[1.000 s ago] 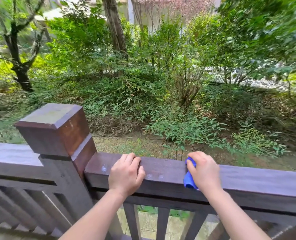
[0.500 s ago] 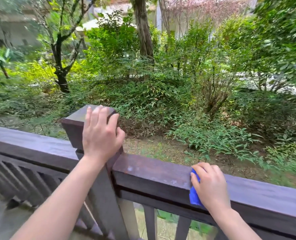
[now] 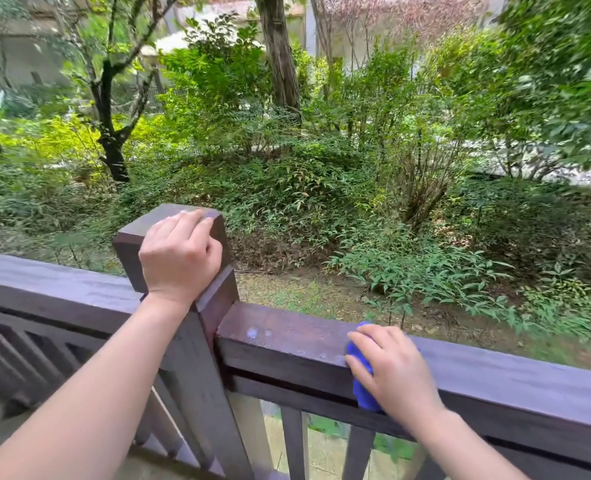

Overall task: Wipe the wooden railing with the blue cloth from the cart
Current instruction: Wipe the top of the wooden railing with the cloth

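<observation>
The dark brown wooden railing runs across the lower part of the head view, with pale spots on its top near the post. My right hand presses the blue cloth onto the top and near face of the rail; most of the cloth is hidden under my palm. My left hand grips the square cap of the railing post, fingers curled over its top.
Another rail section with slanted slats runs off to the left of the post. Vertical balusters stand below the rail. Beyond the railing lie bushes, tree trunks and a patch of bare ground. No cart is in view.
My left hand left the rail top and now grips the post cap. My right hand stays on the rail with the cloth. The view has swung left.
</observation>
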Demonstrator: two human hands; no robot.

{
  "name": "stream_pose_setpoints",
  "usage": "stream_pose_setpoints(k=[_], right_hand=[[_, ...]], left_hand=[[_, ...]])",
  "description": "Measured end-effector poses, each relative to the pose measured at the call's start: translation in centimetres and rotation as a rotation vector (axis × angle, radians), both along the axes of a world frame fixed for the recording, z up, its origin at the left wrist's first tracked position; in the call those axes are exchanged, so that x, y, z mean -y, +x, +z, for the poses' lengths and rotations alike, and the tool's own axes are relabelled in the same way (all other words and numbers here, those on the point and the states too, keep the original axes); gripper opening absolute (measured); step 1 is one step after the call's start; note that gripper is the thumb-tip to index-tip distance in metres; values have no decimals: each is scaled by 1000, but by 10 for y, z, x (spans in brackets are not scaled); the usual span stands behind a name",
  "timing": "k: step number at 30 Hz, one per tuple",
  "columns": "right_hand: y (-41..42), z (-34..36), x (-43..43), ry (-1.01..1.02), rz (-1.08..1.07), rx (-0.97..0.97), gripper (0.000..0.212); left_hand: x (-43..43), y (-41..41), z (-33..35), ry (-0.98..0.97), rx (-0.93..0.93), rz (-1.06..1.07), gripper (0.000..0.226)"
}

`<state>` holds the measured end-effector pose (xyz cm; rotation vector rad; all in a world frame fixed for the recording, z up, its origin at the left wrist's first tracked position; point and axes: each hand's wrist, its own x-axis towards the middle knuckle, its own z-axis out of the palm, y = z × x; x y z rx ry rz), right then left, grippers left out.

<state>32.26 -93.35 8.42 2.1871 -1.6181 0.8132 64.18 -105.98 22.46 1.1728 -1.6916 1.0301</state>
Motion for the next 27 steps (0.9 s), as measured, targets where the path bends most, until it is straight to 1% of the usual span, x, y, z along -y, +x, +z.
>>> stream_pose_setpoints(k=[1,5,6,8,9,10,12,13,14,16,18,19,20,22,25,26,27], right_hand=[[-7,3,3,4,-5,1,27],[-10,8,2,-43,-223,127,19],[-2,4,-2,-63,-201,106,17],[7,3,-11,-66,-14,19,15],[3,12,-8,-57,50,43,17],[-5,24,-2,-73,54,112,21],[-26,53,14,-193,-72,259,27],[-37,64,20,-254,-137,285,30],[-45,70,22,-280,-158,271,34],[-44,58,14,-217,-85,116,44],[-33,26,-7,-56,28,-42,50],[-30,12,-16,10,55,-82,52],[-28,3,-20,50,60,-78,53],[-25,1,-16,69,96,-24,48],[-14,11,-3,84,214,-79,40],[-14,17,4,117,194,-49,40],[-14,22,10,168,131,29,40]], left_hand=[[0,1,0,-14,1,-7,25],[2,1,-2,-46,-10,-41,25],[2,1,-3,-62,-21,-50,24],[3,2,-5,-90,-36,-71,24],[3,2,-5,-97,-38,-77,24],[4,2,-5,-101,-38,-79,23],[4,3,-5,-109,-34,-83,23],[4,3,-5,-114,-32,-84,23],[4,3,-6,-120,-29,-84,23],[5,3,-7,-136,-28,-96,24],[6,3,-6,-145,-29,-108,25],[7,3,-7,-145,-30,-109,26],[7,4,-7,-142,-31,-106,26],[7,3,-7,-136,-36,-97,26],[4,2,-6,-112,-38,-98,25],[3,2,-5,-103,-37,-93,24],[2,2,-4,-90,-39,-88,24]])
